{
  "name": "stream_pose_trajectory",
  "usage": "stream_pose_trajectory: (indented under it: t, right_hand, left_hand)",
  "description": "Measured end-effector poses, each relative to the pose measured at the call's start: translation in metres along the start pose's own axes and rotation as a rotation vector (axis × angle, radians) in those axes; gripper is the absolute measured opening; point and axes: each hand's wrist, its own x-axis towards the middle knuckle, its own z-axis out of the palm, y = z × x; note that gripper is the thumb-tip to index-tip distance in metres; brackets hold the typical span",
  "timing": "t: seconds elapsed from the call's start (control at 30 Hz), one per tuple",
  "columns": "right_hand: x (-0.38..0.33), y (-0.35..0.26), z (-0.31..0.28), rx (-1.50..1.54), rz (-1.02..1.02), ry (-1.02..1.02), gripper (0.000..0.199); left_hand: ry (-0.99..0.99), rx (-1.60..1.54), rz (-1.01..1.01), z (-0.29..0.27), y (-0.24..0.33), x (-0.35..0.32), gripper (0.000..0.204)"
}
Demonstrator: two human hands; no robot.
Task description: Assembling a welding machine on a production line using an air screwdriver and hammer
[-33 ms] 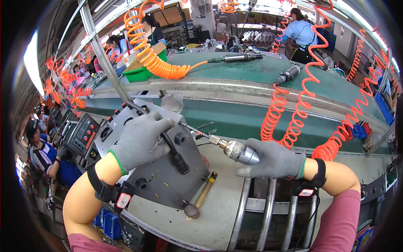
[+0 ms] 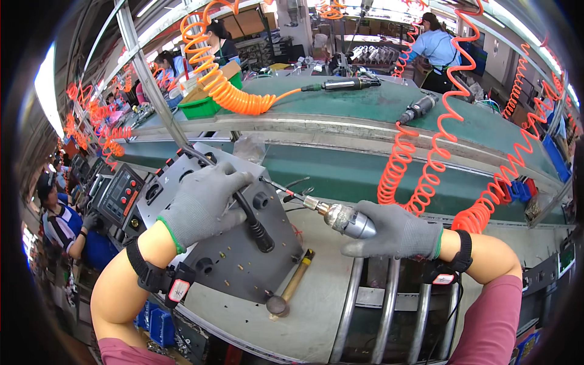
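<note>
My left hand (image 2: 204, 207), in a grey glove, lies on a tilted grey metal panel (image 2: 243, 267) with round holes and knobs, its fingers curled over the panel's upper edge. A black cable (image 2: 255, 225) runs down the panel from under that hand. My right hand (image 2: 395, 231), also gloved, grips a silver air screwdriver (image 2: 347, 219). The long bit points left and touches the panel's upper right edge. A hammer (image 2: 295, 283) with a wooden handle lies on the bench just below the panel.
Orange coiled air hoses (image 2: 426, 176) hang across the green conveyor belt (image 2: 340, 170) behind the bench. Two more air tools (image 2: 347, 84) lie on the far belt. Metal rollers (image 2: 389, 304) sit under my right arm. Other people work at the left (image 2: 61, 222) and back (image 2: 435, 45).
</note>
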Motion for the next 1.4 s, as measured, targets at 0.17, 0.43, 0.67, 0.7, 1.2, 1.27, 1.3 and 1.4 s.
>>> stream_pose_trajectory:
  t: [0.17, 0.43, 0.67, 0.7, 1.2, 1.27, 1.3, 1.4]
  right_hand:
    - [0.001, -0.002, -0.003, -0.005, 0.04, -0.033, 0.058]
    - [0.003, -0.002, -0.006, 0.041, 0.047, -0.065, 0.054]
    - [0.002, -0.004, -0.006, 0.026, 0.087, -0.086, 0.052]
    - [0.0, -0.004, -0.006, 0.023, 0.069, -0.061, 0.053]
    - [0.002, -0.002, -0.008, 0.043, -0.028, -0.083, 0.069]
    - [0.002, -0.006, -0.01, 0.046, 0.019, -0.11, 0.069]
    - [0.002, -0.007, -0.011, 0.049, 0.064, -0.139, 0.069]
    - [0.001, -0.006, -0.005, -0.022, 0.107, -0.055, 0.054]
  left_hand:
    - [0.039, -0.01, 0.027, 0.001, -0.002, -0.001, 0.048]
    - [-0.135, 0.23, 0.019, -0.004, 0.016, 0.009, 0.06]
    - [-0.121, 0.244, 0.022, 0.001, 0.016, 0.008, 0.061]
    - [-0.11, 0.219, 0.022, 0.001, 0.015, 0.007, 0.062]
    - [-0.05, 0.14, -0.018, 0.006, 0.007, 0.006, 0.078]
    - [-0.046, 0.128, -0.007, 0.006, 0.007, 0.006, 0.078]
    - [-0.049, 0.127, 0.004, 0.005, 0.007, 0.007, 0.075]
    - [-0.056, 0.161, 0.021, 0.006, 0.009, 0.007, 0.068]
